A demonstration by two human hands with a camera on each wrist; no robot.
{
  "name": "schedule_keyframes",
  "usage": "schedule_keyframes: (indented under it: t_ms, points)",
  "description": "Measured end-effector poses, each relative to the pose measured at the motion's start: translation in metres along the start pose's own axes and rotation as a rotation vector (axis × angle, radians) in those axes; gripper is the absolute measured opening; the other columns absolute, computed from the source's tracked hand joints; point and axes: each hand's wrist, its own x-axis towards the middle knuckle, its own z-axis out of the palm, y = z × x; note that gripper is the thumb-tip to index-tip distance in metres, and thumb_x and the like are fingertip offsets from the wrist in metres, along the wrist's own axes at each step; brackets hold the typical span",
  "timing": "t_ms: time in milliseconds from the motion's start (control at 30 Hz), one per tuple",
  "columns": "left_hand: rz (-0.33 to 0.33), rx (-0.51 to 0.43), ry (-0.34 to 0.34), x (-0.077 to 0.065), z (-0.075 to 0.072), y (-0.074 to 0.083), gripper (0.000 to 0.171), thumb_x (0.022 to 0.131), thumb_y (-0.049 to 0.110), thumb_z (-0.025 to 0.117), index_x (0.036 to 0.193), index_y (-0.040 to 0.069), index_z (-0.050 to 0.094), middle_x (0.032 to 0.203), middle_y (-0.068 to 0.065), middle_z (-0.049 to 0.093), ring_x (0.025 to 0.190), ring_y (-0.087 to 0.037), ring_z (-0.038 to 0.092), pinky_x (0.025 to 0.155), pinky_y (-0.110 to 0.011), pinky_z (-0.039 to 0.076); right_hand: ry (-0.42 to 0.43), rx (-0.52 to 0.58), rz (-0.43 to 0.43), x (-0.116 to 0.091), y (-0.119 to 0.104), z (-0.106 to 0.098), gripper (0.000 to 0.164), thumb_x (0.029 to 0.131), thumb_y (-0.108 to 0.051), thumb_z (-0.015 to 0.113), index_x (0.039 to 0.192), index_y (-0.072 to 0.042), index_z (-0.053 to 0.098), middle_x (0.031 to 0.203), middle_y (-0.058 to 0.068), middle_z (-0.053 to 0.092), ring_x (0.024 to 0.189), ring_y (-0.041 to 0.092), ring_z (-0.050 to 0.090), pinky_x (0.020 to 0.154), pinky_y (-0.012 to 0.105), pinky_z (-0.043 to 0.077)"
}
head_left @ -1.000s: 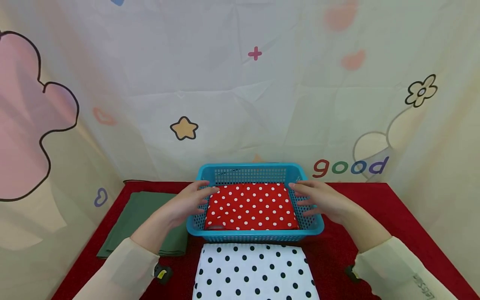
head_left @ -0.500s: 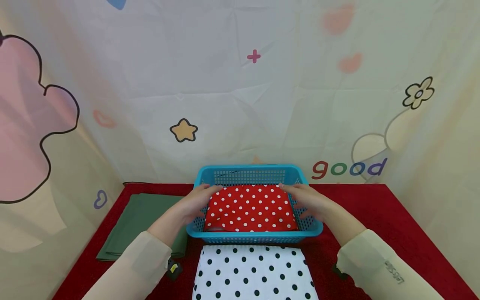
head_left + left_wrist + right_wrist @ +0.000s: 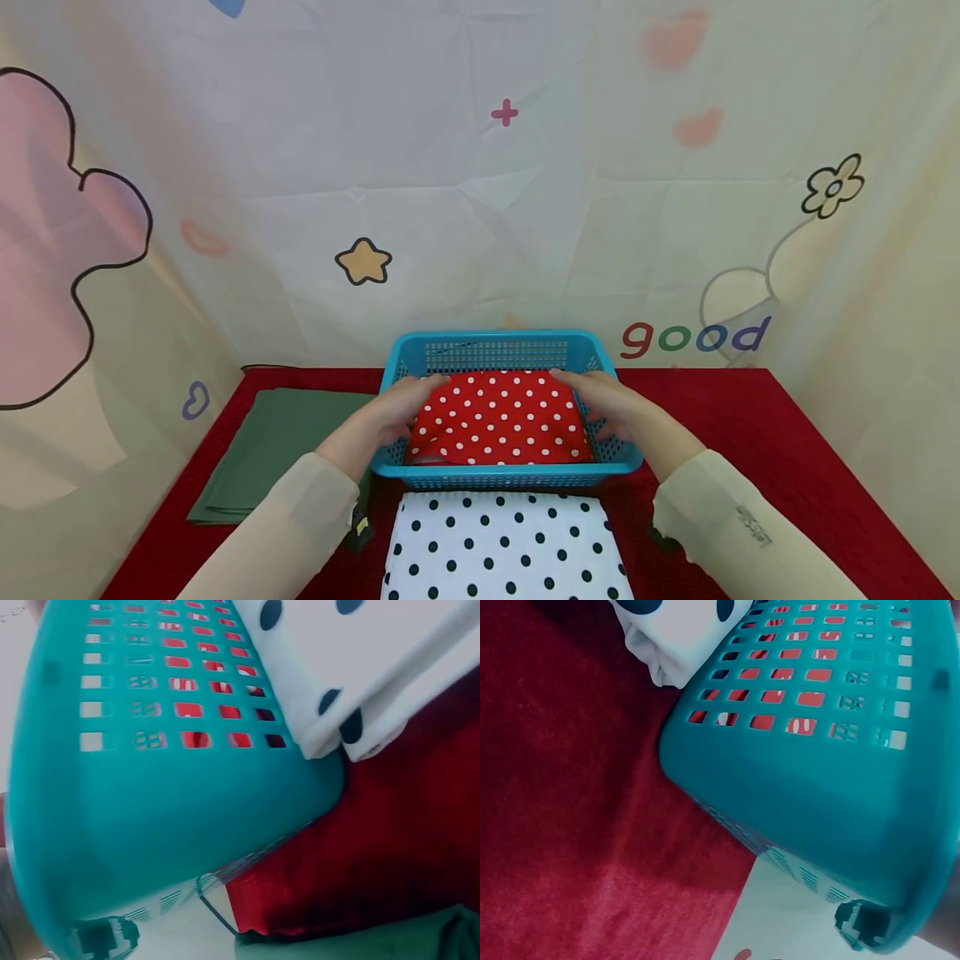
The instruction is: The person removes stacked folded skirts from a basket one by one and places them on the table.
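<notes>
A blue plastic basket (image 3: 517, 477) with latticed walls stands before the backdrop. In it lies a folded red cloth with white dots (image 3: 501, 421). My left hand (image 3: 390, 414) reaches over the basket's left rim, its thumb at the cloth's far left corner. Over the opposite rim, my right hand (image 3: 621, 407) has its thumb at the far right corner. The fingers of both hands hang loosely bent inside the side walls. Both wrist views show the basket's outer wall, the left one (image 3: 172, 802) and the right one (image 3: 795, 787), with red cloth through the holes.
A folded white cloth with black dots (image 3: 502, 542) lies directly in front of the basket. To the left is a folded green cloth (image 3: 273, 450). Red fabric (image 3: 727, 425) covers the table, and a printed white curtain (image 3: 480, 217) hangs behind it.
Both hands have moved inward over the basket, from its side rims to the cloth's far corners. The red cloth and basket look unmoved; the head view has shifted slightly.
</notes>
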Motion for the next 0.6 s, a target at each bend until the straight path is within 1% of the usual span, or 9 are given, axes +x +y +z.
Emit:
schedule_keyframes:
  t_ms: [167,300,433,600]
  points:
    - [-0.033,0.015,0.028,0.003,0.003,-0.002,0.064,0.101,0.042,0.062,0.149,0.006,0.041,0.148,-0.02,0.053,0.135,-0.041,0.051,0.101,-0.057,0.056,0.008,0.016,0.02,0.009,0.005,0.003,0.085,0.1,-0.05,0.06,0.158,0.0,0.023,0.156,0.028,0.038,0.142,0.055,0.041,0.104,0.069,0.049]
    - [-0.049,0.055,0.043,0.006,0.004,-0.002,0.066,0.099,0.041,0.064,0.149,0.005,0.039,0.148,-0.02,0.051,0.134,-0.041,0.051,0.101,-0.057,0.057,0.016,0.006,0.029,0.014,0.008,0.006,0.085,0.1,-0.048,0.062,0.158,0.001,0.025,0.155,0.027,0.041,0.14,0.053,0.043,0.102,0.067,0.052]
    - [-0.047,0.095,0.048,0.01,0.007,-0.006,0.073,0.097,0.038,0.069,0.151,0.005,0.035,0.149,-0.02,0.049,0.135,-0.042,0.049,0.102,-0.057,0.056,0.025,0.008,0.04,0.017,0.01,0.008,0.086,0.099,-0.046,0.065,0.158,0.001,0.024,0.154,0.027,0.041,0.14,0.053,0.042,0.102,0.068,0.052]
    - [-0.042,0.127,0.076,0.015,0.01,-0.011,0.073,0.095,0.034,0.073,0.15,0.004,0.035,0.146,-0.019,0.051,0.134,-0.04,0.051,0.1,-0.053,0.058,0.038,0.011,0.059,0.021,0.012,0.011,0.091,0.097,-0.046,0.068,0.16,0.0,0.02,0.156,0.026,0.037,0.142,0.052,0.038,0.106,0.069,0.048]
